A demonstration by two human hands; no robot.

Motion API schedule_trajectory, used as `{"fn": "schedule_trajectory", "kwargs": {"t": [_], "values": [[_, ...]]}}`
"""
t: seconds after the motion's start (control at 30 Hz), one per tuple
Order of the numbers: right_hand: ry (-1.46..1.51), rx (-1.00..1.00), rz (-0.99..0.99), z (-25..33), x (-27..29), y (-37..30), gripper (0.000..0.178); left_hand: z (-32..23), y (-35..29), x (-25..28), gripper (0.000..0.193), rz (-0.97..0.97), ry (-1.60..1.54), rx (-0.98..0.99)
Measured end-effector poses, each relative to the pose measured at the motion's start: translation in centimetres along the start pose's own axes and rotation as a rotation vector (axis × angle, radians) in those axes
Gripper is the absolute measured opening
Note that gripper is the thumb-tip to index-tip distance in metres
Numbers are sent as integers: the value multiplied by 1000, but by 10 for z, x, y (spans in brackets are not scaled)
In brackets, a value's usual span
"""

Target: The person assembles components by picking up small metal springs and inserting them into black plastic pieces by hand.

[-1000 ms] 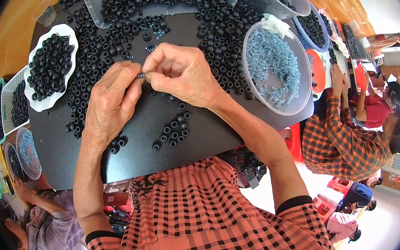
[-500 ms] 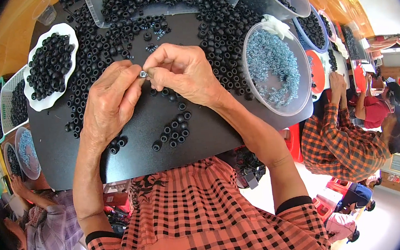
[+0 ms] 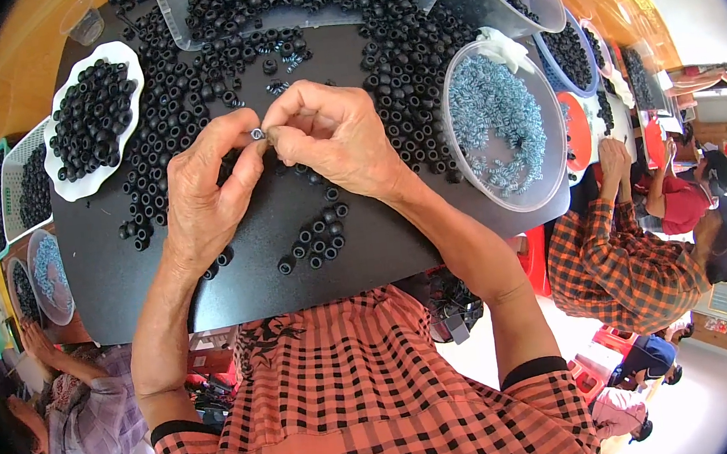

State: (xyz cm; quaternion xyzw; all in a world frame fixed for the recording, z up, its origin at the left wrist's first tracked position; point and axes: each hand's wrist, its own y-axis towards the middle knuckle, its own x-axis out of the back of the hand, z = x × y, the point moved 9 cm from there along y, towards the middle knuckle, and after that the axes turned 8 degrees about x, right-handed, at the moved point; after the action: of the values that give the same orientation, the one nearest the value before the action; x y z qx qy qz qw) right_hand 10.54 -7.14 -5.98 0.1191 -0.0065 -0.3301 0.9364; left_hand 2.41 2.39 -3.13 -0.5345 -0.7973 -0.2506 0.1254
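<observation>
A small round piece [image 3: 257, 134] with a pale, shiny centre sits between the fingertips of my two hands, above the dark table. My left hand [image 3: 205, 190] pinches it with thumb and forefinger, its other fingers loosely curled. Right at its side, the fingertips of my right hand [image 3: 332, 137] are pressed together; what they grip is hidden. Several black bead-like rings [image 3: 316, 241] lie loose below my hands. Beyond my fingers are a few small clear-blue coiled pieces [image 3: 277, 87]. More of these blue pieces [image 3: 494, 116] fill a round clear tub [image 3: 461, 168] on the right.
Black rings [image 3: 164, 97] are heaped across the table [image 3: 112, 280]. A white scalloped plate [image 3: 138, 118] of them stands left; a large clear bin [image 3: 297, 19] stands at the back. Co-workers sit nearby, one in an orange checked shirt [image 3: 597, 256] at right, another in a grey sleeve [image 3: 101, 423] at left.
My left thumb and fingers have spread apart, with a wider gap between them. The small piece has shifted very slightly left. My right hand has hardly moved.
</observation>
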Motion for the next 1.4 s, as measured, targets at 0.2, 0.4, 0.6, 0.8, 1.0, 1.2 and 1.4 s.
{"fn": "schedule_trajectory", "kwargs": {"t": [0.2,0.4,0.6,0.8,1.0,1.2,1.4], "values": [[17,50,-34,3,1,1,7,-1,1,0,24,9,-27,3],[-25,92,-14,6,-2,0,12,-11,-1,-1,22,-29,63,-70],[-30,155,-42,6,-3,2,15,-18,-3,-3,24,-66,142,-147],[7,68,-26,1,-2,1,15,-18,-2,-1,25,-63,109,-112],[7,73,-45,0,2,0,8,-5,0,-2,23,-14,9,2],[-29,99,-56,0,3,0,6,-4,0,-2,23,-13,-4,5],[37,127,-48,4,-1,0,9,9,1,-3,16,56,-162,124]]}}
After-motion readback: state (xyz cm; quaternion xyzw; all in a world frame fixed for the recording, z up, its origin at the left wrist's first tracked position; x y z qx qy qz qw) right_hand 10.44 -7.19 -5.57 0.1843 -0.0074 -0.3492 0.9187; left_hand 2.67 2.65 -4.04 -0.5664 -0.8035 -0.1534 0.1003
